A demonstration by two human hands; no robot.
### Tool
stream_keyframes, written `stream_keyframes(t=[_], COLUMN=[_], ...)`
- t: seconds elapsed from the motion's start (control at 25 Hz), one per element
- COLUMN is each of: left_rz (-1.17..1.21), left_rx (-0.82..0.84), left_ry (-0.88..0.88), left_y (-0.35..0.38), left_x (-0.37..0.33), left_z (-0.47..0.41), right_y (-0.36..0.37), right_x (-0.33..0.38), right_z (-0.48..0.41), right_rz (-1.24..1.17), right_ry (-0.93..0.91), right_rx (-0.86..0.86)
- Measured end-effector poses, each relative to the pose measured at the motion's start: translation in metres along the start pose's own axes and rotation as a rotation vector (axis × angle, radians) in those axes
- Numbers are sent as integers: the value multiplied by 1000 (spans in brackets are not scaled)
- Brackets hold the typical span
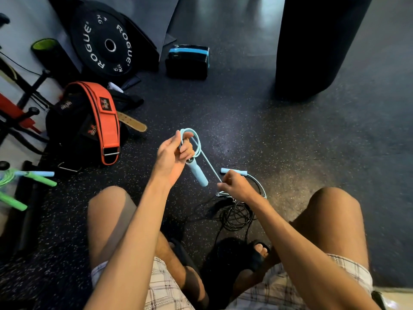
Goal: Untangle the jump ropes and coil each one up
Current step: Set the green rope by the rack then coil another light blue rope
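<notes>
I count 3 jump ropes from here. The blue rope point(196, 142) is up in the air in front of me, between my knees. My left hand point(172, 155) has its fingers curled round a small round coil of several turns of the thin, smooth cord. 1 handle point(197, 173), a pale blue cylinder with a metal collar, hangs down from that fist at a slant. 1 strand runs straight from the coil down to my right hand point(235, 185), where finger and thumb pinch it tight and the other fingers are tucked in. The 2nd handle point(233, 171) lies on the floor point(290, 142) just beyond that hand, and its cord curves away to the right.

The black rope point(238, 217) lies on the floor below my right hand as 1 loose ring of many thin, wiry turns. The green rope point(6, 177) is well apart at the left edge. It is bunched, with 2 padded green grips point(42, 180) and 1 pale blue grip beside them.

The floor is dark rubber with pale flecks. On it are 1 round black plate point(105, 43) with white lettering, 1 wide orange webbing belt point(107, 121) with a metal buckle, 1 tan leather belt point(131, 124) with punched holes, and 1 tall black cylindrical bag point(317, 45).
</notes>
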State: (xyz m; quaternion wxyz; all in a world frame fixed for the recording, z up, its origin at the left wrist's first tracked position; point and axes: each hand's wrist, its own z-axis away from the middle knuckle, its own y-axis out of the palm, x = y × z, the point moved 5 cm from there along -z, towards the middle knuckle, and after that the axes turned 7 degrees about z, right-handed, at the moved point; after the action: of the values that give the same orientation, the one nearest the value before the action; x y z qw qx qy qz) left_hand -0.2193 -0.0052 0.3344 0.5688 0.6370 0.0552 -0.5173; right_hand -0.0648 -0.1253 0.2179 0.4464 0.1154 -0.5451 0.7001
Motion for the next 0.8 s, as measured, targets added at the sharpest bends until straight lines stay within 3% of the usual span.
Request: stream_keyframes(t=[0.16, 0.36, 0.56, 0.72, 0.8], left_rz=[-96, -610, -997, -1229, -1224], left_rx=[-128, -253, -163, -14, 32], left_ry=[129, 302, 339, 195, 128], left_y=[-12, -19, -11, -2, -2], left_x=[1, -10, -19, -13, -9], left_z=[-5, -11, -17, -18, -15], right_y=[-1, -12, -32, -62, -76], right_x=[4, 48, 94, 122, 133], right_z=[2, 12, 19, 25, 23], right_rz=[41, -42, -59, -99, -119], right_ry=[-18, -280, -419, -505, -519], right_rx=[15, 51, 51, -32, -84])
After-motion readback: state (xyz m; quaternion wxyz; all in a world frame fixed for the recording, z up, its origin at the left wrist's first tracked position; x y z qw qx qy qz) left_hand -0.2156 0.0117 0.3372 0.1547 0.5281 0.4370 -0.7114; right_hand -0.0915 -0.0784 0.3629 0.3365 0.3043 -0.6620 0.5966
